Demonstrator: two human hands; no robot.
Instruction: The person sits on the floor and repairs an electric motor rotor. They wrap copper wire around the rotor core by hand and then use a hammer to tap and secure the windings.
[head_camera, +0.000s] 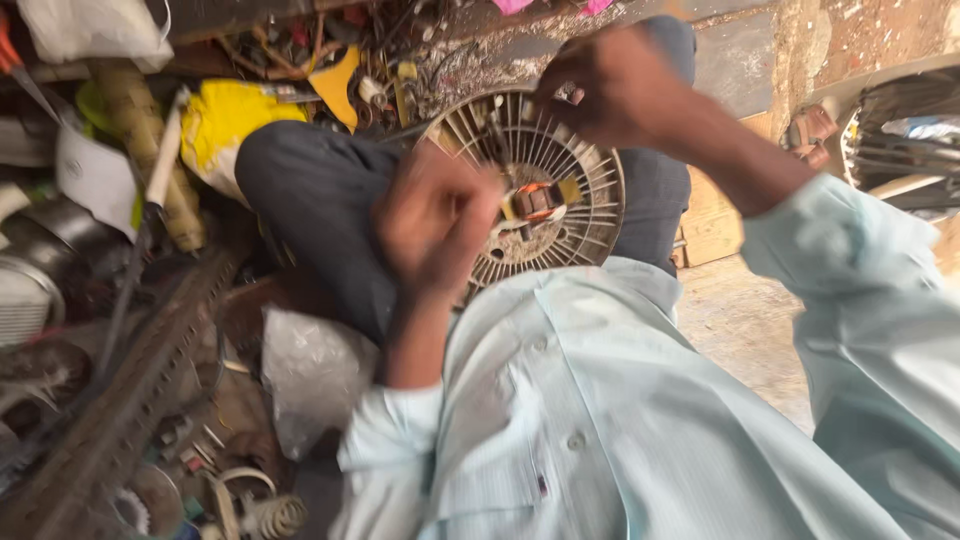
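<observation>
Round finned motor housing (545, 190), cream and slotted like a wheel, rests in our lap between our two dark-trousered knees. We count one such housing, and at its centre one small copper-wound part with orange and yellow bits (538, 200).

Our right hand (610, 85) sits over the housing's upper rim, fingers bunched together and touching the fins; whether it pinches anything small we cannot tell. Our left hand (435, 225) lies against the housing's left edge, blurred, fingers curled loosely inward; we cannot tell if it holds anything. Both sleeves are pale blue, part of the one shirt (600, 420) that fills the view below the housing.

Left of the housing the ground is buried in clutter. We count one yellow cloth or bag (225, 120) just beyond our left knee, one crumpled clear plastic bag (310, 370) below that knee, and one long toothed metal bar (140, 390) running slantwise further left. One small coiled spring (280, 515) lies well below the bar's lower end. Above the housing lies a tangle of wires and small scrap (400, 50), too jumbled to count.

Right of the housing we see bare, dusty concrete floor (750, 330), one wooden block (712, 225) and, further right, one wire fan guard (905, 135) against a rough reddish wall (870, 35).
</observation>
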